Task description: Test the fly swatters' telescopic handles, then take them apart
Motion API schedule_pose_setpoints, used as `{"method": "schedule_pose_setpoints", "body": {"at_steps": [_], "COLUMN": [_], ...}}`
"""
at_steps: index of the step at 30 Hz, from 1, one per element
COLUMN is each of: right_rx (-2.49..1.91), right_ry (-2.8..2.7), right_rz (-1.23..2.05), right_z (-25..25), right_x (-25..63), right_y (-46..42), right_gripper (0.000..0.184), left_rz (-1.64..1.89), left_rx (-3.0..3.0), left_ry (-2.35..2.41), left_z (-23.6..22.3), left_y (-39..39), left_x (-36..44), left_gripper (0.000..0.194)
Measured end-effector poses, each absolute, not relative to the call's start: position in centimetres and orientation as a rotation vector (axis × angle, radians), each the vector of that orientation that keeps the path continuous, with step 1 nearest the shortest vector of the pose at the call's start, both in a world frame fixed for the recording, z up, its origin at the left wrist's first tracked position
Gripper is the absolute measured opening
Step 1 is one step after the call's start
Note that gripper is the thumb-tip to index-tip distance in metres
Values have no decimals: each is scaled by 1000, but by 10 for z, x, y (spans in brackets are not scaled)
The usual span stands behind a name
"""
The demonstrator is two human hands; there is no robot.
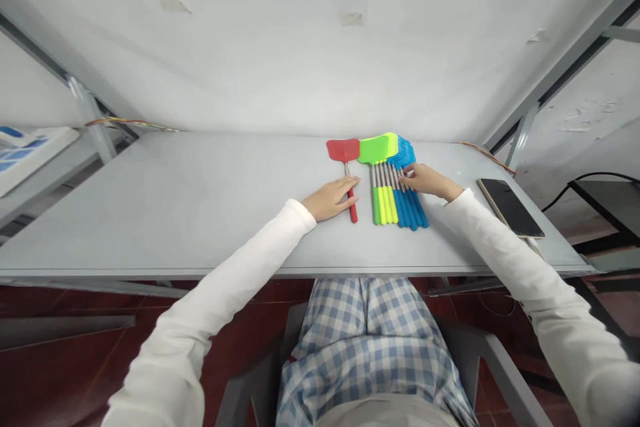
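A red spatula (344, 150) lies alone on the grey table (200, 200), its handle pointing toward me. My left hand (330, 199) rests on that handle, fingers curled loosely over it. Right of it lies a fanned row of green spatulas (376, 149) and blue spatulas (403, 155) with metal shafts and coloured grips. My right hand (425, 180) sits on the shafts of the blue ones, fingertips pressed down on them. Both arms wear white sleeves.
A dark phone (510, 207) lies near the table's right edge. Coloured wires (485, 153) run along the back right corner. A blue and white box (25, 150) sits on a shelf at far left. Metal frame legs stand at both back corners.
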State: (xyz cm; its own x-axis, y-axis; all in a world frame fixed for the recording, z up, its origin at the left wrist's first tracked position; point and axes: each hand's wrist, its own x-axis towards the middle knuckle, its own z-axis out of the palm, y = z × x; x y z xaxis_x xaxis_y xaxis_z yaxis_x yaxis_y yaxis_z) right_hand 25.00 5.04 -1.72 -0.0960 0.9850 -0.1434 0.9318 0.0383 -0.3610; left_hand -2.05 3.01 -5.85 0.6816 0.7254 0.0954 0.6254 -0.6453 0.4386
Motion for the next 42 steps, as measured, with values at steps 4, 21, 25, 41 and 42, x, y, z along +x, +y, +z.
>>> {"method": "schedule_pose_setpoints", "body": {"at_steps": [4, 21, 25, 41, 42], "right_rx": [-1754, -1187, -1246, -1447, -1432], "right_ry": [-1993, -1407, -1236, -1817, -1925], "right_rz": [881, 1319, 1247, 752, 662], "right_z": [-23, -53, -53, -50, -52], "right_x": [205, 167, 202, 249, 251], "right_y": [52, 55, 57, 62, 63], "right_gripper": [24, 12, 11, 16, 17], "left_rz": [483, 285, 201, 34, 30], "left_rx": [2466, 2520, 2437, 2238, 2220], "left_ry": [1047, 1720, 1758, 2023, 2036], "left_z": [-57, -46, -47, -43, -44], "left_y": [30, 33, 40, 30, 31], "left_x": [-50, -33, -35, -165, -174], "left_gripper": [57, 68, 71, 65, 65]}}
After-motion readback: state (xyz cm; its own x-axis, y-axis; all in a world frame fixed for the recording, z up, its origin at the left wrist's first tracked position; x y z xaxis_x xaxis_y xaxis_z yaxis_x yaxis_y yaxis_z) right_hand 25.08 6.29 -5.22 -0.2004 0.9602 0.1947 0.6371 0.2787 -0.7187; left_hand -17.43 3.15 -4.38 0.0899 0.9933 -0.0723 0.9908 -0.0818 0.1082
